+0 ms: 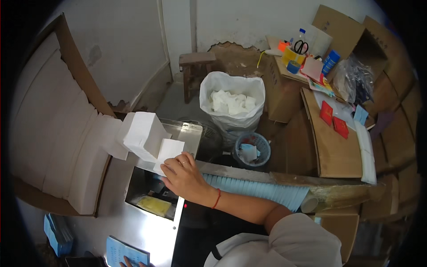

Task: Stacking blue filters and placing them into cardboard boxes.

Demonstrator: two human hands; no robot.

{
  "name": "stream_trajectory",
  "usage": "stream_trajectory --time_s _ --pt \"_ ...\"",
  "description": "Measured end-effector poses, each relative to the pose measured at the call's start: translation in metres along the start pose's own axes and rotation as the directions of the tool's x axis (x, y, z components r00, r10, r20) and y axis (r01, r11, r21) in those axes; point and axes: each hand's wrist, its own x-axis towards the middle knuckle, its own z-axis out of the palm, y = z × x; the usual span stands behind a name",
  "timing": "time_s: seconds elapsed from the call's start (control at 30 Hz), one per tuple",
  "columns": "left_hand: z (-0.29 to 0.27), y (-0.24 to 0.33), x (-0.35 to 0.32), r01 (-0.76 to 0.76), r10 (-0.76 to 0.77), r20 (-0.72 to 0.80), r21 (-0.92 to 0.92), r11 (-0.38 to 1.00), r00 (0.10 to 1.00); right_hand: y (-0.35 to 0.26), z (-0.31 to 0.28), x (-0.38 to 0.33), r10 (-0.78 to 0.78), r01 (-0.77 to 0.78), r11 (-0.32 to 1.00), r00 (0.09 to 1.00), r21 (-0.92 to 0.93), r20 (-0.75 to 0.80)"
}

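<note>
In the head view, the right hand (189, 180) bends its fingers close together over the near end of a small white paper stack (172, 149), though whether they pinch it cannot be told; this stack's long axis runs far to near, its near end angling left. Just left of it, a taller white paper block (144, 135) points from far-left to near-right above the metal table (120, 213). At the near edge, the left hand's fingertips (127, 261) touch a blue pack (122, 250), its far edge slanting nearer toward the right, their grip cut off from sight.
</note>
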Motion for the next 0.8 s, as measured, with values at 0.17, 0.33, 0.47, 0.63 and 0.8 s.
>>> stream_trajectory --time_s 0.17,0.33,0.47,0.63,0.8 --pt "0.002 -0.004 -0.003 -0.003 0.003 0.028 0.013 1.0 1.0 0.005 0.005 -0.003 0.003 -0.006 0.999 0.998 -0.041 -0.063" --pt "0.023 -0.053 -0.001 0.152 -0.146 0.054 -0.137 0.979 0.988 -0.001 0.028 0.006 -0.048 0.043 0.998 0.991 -0.041 -0.123" --pt "0.02 -0.027 0.014 0.094 -0.091 0.089 -0.027 0.995 0.992 0.013 0.005 0.017 0.043 -0.033 0.989 0.997 0.141 -0.067" --pt "0.005 -0.023 0.019 0.155 -0.152 0.054 -0.061 0.986 0.987 0.025 0.008 0.013 0.058 -0.069 0.968 0.997 0.242 0.05" --pt "0.012 -0.041 0.006 0.094 -0.092 0.037 -0.063 0.994 0.995 0.022 0.007 0.012 0.019 -0.034 0.976 0.997 0.215 0.074"
